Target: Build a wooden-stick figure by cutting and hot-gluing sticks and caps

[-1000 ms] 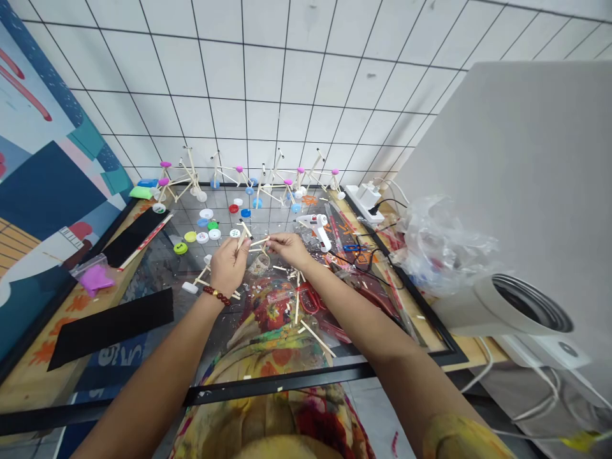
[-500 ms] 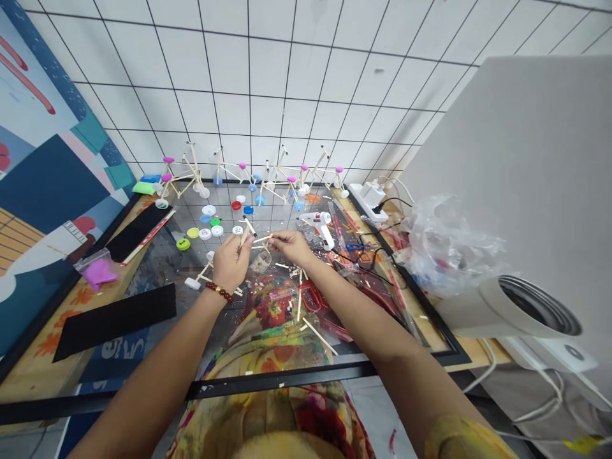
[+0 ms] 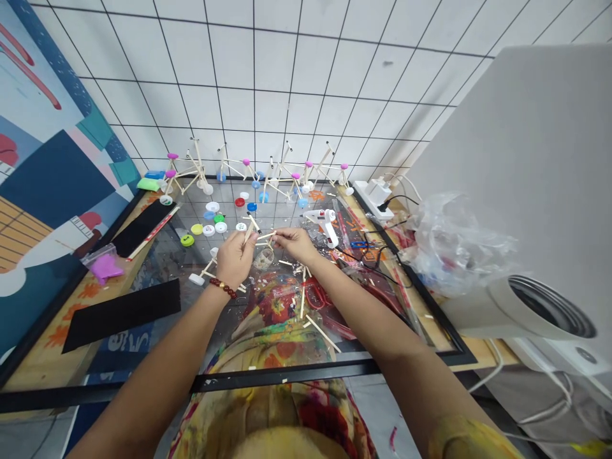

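Observation:
Both hands meet over the middle of the glass-topped table. My left hand (image 3: 235, 256) is closed on a small frame of pale wooden sticks (image 3: 253, 224), one of them with a dark tip. With thumb and fingers pinched, my right hand (image 3: 292, 245) grips the right end of the sticks at the same frame. Just below the fingers stands a small clear cup (image 3: 264, 258). Beside my left wrist lies a stick piece with a white wheel-like cap (image 3: 196, 279). To the right of my right hand rests a white glue gun (image 3: 324, 223).
Several stick models (image 3: 189, 172) with pink and blue discs line the back edge. Coloured caps (image 3: 220, 218) lie before them. Red scissors (image 3: 315, 294) and loose sticks (image 3: 322, 333) are near my right forearm. A power strip (image 3: 373, 199) and plastic bag (image 3: 454, 245) sit right.
The whole view has shifted slightly, so the table's contents appear a little to the right. Both hands keep their hold on the sticks with hardly any movement.

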Demonstrator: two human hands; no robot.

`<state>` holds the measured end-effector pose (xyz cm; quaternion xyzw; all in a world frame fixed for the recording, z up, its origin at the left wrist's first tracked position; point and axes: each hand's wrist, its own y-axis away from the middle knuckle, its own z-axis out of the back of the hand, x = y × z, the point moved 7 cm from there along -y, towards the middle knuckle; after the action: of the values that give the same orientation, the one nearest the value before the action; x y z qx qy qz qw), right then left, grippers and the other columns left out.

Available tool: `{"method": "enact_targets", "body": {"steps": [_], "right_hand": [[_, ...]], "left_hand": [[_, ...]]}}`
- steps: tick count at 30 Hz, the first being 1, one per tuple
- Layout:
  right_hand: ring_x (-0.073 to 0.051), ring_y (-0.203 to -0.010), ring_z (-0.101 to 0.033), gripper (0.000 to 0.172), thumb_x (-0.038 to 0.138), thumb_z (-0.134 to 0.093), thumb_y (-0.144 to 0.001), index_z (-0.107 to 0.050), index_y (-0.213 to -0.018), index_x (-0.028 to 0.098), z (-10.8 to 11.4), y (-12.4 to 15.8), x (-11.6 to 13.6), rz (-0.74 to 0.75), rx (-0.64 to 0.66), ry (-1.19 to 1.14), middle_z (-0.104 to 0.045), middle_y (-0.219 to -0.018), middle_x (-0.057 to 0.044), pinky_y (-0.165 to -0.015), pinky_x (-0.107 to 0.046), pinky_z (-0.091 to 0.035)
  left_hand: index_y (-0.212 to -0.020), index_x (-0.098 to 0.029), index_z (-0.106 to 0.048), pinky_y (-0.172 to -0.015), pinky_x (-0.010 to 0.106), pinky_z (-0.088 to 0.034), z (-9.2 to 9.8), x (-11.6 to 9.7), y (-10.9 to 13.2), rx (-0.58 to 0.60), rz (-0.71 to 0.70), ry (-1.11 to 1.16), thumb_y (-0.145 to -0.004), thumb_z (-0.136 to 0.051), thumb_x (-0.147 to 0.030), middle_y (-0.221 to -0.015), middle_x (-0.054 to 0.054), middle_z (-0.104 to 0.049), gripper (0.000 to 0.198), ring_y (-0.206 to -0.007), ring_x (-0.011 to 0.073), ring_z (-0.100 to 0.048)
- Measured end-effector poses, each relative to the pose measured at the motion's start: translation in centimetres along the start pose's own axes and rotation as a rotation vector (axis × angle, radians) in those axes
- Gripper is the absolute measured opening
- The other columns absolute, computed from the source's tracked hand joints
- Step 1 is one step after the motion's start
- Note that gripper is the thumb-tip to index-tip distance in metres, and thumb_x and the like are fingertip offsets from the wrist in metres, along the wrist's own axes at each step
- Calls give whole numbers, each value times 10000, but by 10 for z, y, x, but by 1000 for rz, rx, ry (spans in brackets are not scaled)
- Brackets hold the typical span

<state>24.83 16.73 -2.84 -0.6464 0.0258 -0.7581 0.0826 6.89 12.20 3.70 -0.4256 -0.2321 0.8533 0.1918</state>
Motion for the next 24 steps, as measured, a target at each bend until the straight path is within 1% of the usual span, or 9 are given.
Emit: {"method": "enact_targets", "body": {"steps": [6,10,14,24], "right_hand": [[-148,-624,-630,296,447,-698,-732,-739,-853,180,0,-1,-3,-2,2,14,-678,-642,6,-614,-261,-491],[-136,-591,-615,253,419,-691,-747,-738,-823,182,1,0,-1,8,-7,33,-668,-615,15,-612,-254,-478],[-145,-613,-635,228,398,-702,-744,-742,-820,187,1,0,0,-6,-12,26,-682,-636,10,-626,-258,-488],[-133,-582,-603,187,352,-685,-735,-736,-787,180,1,1,2,-23,-13,2,-663,-604,15,-602,-246,-467]], "left_hand": [[-706,-190,-561,-647,280,-364,0,1,-1,4,-1,-7,-975,-461,-377,-712,14,-550,343,-686,150,-529],[-728,-194,-583,-658,283,-378,0,0,-1,-1,-3,-3,-973,-467,-374,-724,22,-570,325,-701,156,-546],[-760,-197,-604,-669,284,-391,0,1,-1,0,-5,-5,-974,-468,-377,-741,27,-591,311,-719,162,-559],[-767,-191,-618,-648,280,-375,0,2,0,9,1,-9,-976,-465,-383,-731,25,-580,323,-703,160,-552]]}}
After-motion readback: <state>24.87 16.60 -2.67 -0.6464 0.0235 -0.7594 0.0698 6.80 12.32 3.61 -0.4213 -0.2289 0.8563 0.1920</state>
